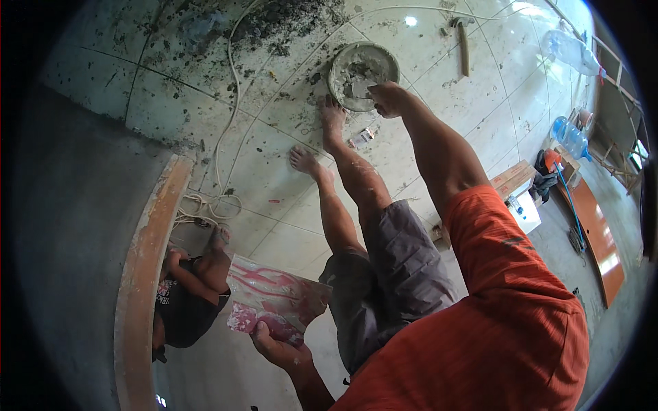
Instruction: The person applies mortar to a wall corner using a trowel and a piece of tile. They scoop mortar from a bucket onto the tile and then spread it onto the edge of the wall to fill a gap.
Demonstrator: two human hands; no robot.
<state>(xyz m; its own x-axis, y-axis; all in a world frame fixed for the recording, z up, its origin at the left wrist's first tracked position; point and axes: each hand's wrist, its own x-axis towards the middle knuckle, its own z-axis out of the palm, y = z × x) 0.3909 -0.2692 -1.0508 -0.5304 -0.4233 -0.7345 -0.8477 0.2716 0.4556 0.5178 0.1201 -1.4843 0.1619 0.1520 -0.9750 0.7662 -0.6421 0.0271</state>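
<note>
My right hand (388,99) is closed at the near rim of a round basin (393,60) on the floor. A small flat grey blade (360,90), like a scraper's, shows at its fingers over the grey wet mix (363,67); its handle is hidden in the hand. Lower left, my left hand (279,351) is closed on a red block-like tool (277,327) smeared with white, thumb on top. Just beyond it is a pale panel (284,291) with red smears; I cannot tell whether they are joined.
A hammer (464,51) lies right of the basin. Cables (232,75) cross the dirty tiles (274,185). Another person (195,294) sits low behind a wooden-edged wall (147,267). Water bottles (570,137), an open box (524,209) and an orange-brown board (596,240) are at right.
</note>
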